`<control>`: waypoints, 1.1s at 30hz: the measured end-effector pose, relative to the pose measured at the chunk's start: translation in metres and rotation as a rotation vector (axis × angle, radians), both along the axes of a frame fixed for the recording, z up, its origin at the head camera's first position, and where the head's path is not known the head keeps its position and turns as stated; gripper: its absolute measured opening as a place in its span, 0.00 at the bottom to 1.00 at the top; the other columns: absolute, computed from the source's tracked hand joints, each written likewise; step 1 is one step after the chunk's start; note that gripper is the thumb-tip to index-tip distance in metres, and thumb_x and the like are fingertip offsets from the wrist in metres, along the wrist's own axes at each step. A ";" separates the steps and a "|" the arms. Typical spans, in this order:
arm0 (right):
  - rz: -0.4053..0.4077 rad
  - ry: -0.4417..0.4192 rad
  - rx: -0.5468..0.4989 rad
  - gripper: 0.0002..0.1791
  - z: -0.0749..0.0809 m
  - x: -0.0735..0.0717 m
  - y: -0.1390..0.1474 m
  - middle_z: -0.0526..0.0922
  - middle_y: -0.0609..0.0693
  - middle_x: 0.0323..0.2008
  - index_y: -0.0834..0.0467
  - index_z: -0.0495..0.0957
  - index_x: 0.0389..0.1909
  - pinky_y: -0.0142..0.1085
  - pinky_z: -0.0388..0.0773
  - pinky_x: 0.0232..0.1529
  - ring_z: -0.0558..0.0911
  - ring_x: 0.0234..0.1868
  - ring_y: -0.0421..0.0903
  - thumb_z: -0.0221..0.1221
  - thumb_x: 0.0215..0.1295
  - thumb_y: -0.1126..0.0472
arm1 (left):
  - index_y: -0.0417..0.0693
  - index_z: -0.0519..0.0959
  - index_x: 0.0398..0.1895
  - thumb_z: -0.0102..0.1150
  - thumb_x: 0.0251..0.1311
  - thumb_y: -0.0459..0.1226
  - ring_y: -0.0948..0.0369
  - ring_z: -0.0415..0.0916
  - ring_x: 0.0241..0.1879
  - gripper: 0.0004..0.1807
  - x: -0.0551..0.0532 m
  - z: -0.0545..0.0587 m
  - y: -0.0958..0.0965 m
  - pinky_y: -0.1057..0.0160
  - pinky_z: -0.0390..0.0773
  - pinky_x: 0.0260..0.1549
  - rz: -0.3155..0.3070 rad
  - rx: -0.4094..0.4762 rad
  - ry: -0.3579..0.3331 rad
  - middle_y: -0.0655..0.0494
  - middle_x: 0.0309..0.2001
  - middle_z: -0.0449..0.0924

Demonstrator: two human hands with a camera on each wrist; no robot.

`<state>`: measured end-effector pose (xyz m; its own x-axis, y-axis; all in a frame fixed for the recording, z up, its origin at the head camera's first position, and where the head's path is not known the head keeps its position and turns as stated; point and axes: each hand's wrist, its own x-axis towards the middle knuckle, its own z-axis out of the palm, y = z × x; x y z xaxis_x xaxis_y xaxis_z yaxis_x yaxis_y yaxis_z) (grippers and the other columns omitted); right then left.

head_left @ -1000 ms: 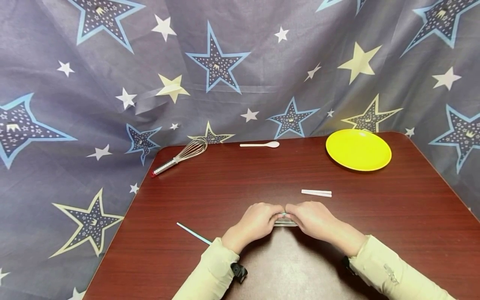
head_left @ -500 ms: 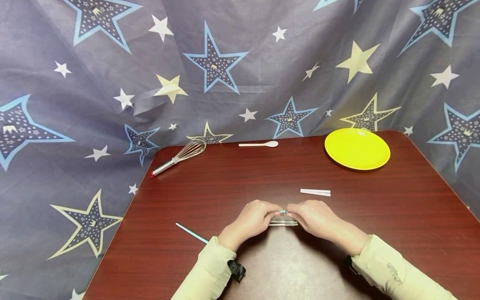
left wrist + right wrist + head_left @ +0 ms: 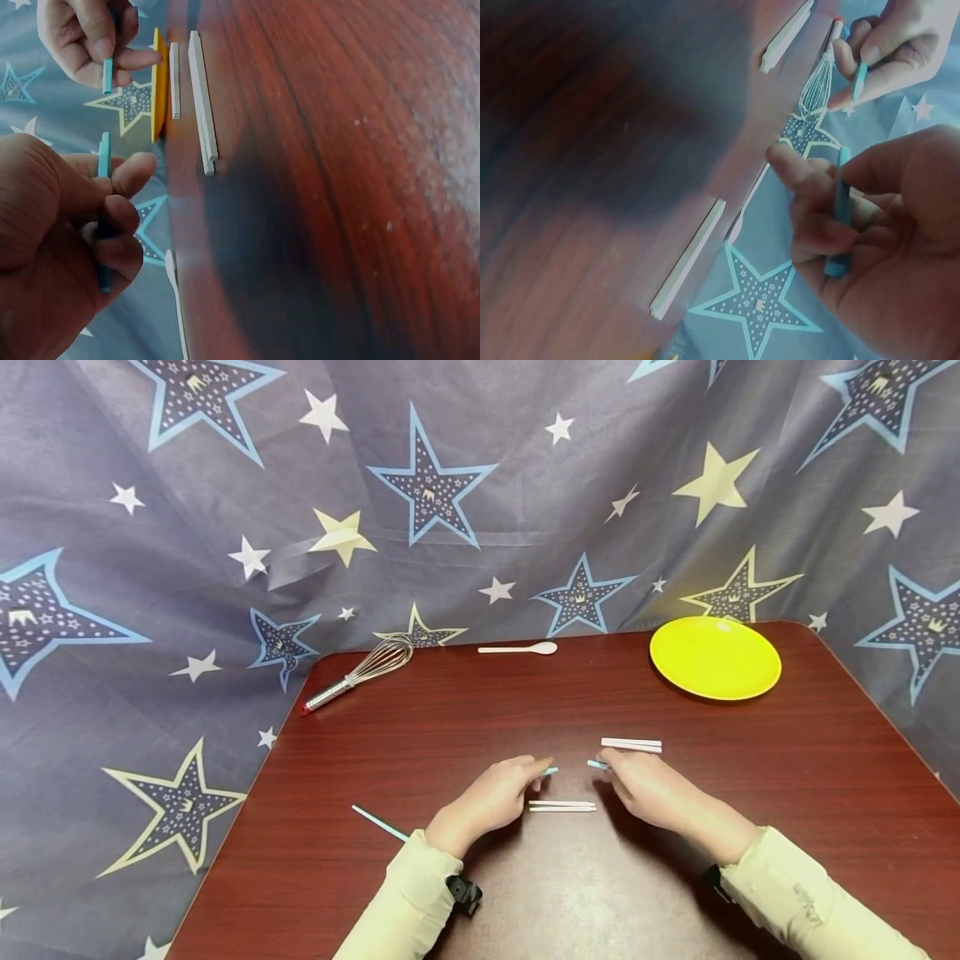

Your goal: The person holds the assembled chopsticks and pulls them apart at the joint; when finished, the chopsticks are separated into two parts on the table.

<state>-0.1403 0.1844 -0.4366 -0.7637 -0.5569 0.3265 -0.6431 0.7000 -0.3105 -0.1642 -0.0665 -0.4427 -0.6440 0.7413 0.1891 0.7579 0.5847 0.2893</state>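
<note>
My left hand (image 3: 491, 795) pinches a short light-blue stick (image 3: 104, 157) between thumb and fingers, its end poking out past the fingertips. A similar short light-blue stick (image 3: 843, 184) is pinched in my right hand (image 3: 651, 787). The two blue pieces point toward each other with a gap between them. Below that gap, a pair of short white sticks (image 3: 562, 807) lies side by side on the table. A second white pair (image 3: 632, 745) rests just beyond my right hand. A longer light-blue stick (image 3: 378, 822) lies by my left forearm, partly covered by the sleeve.
Along the back of the brown table (image 3: 420, 727) are a whisk (image 3: 360, 677) at the left, a white spoon (image 3: 519, 648) in the middle and a yellow plate (image 3: 716, 658) at the right. A star-patterned curtain (image 3: 465, 585) hangs behind the table.
Earlier my hands met over the near white pair, with something light blue between the fingertips. They have since moved apart, left and right, and each holds a separate blue piece.
</note>
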 end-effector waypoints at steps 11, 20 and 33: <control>-0.108 0.050 0.028 0.09 -0.003 -0.006 0.011 0.80 0.51 0.25 0.61 0.69 0.36 0.46 0.78 0.29 0.82 0.28 0.52 0.59 0.61 0.73 | 0.48 0.81 0.39 0.60 0.62 0.31 0.64 0.80 0.31 0.05 0.001 -0.003 0.009 0.63 0.78 0.34 0.158 0.082 -0.097 0.60 0.30 0.84; -0.185 0.042 0.017 0.08 -0.004 -0.015 0.017 0.75 0.47 0.20 0.59 0.75 0.27 0.44 0.75 0.26 0.76 0.22 0.49 0.65 0.54 0.72 | 0.54 0.83 0.30 0.66 0.58 0.40 0.64 0.77 0.28 0.02 0.000 -0.003 0.019 0.63 0.75 0.30 0.230 0.003 -0.037 0.66 0.25 0.80; -0.285 0.020 0.058 0.07 -0.009 -0.031 0.016 0.78 0.46 0.21 0.56 0.82 0.21 0.46 0.76 0.31 0.77 0.28 0.53 0.69 0.49 0.70 | 0.55 0.82 0.25 0.71 0.52 0.41 0.61 0.73 0.34 0.05 -0.001 -0.011 0.034 0.66 0.73 0.34 0.228 -0.085 0.030 0.64 0.29 0.76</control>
<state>-0.1716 0.2006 -0.4453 -0.8856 -0.3393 0.3171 -0.4240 0.8693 -0.2541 -0.1656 -0.0326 -0.4535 -0.7917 0.5914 0.1534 0.6109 0.7630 0.2112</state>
